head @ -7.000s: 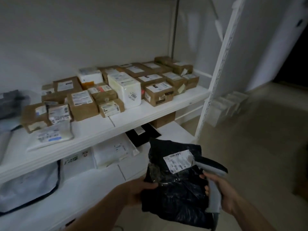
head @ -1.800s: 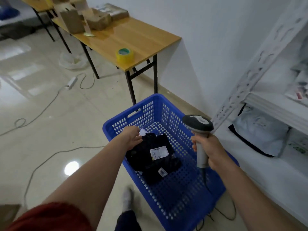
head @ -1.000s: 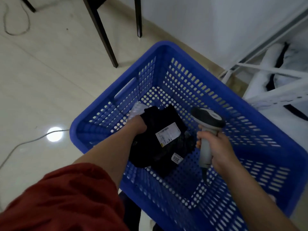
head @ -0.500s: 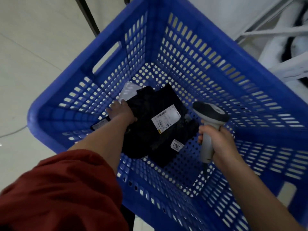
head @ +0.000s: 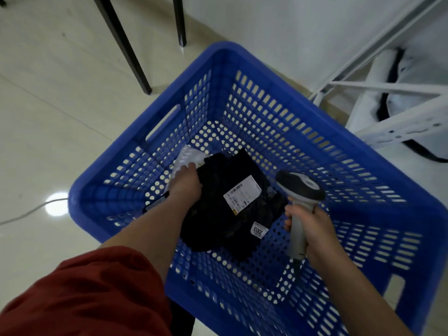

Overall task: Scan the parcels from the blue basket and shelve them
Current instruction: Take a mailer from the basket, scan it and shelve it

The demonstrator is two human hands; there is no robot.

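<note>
A blue basket (head: 244, 57) stands on the pale tiled floor, with a black poly-bag parcel (head: 218, 173) lying flat on its perforated bottom, toward the left side. The parcel faces up with a white shipping label (head: 242, 194) and, nearer, a small sticker (head: 258, 230) reading 2003. A silvery padded mailer (head: 188, 155) pokes out from under its far-left corner.

The left hand (head: 185, 184) reaches in from the near left and rests on the black parcel's left edge. Its fingers lie close together, one tip touching the padded mailer. I cannot tell whether they grip the parcel.

The right hand (head: 312, 230) has its fingers wrapped round the handle of a grey barcode scanner (head: 300, 187), its head just right of the label.

Black table legs (head: 121, 42) stand at the far left, and a white shelf frame (head: 388, 88) at the far right.
</note>
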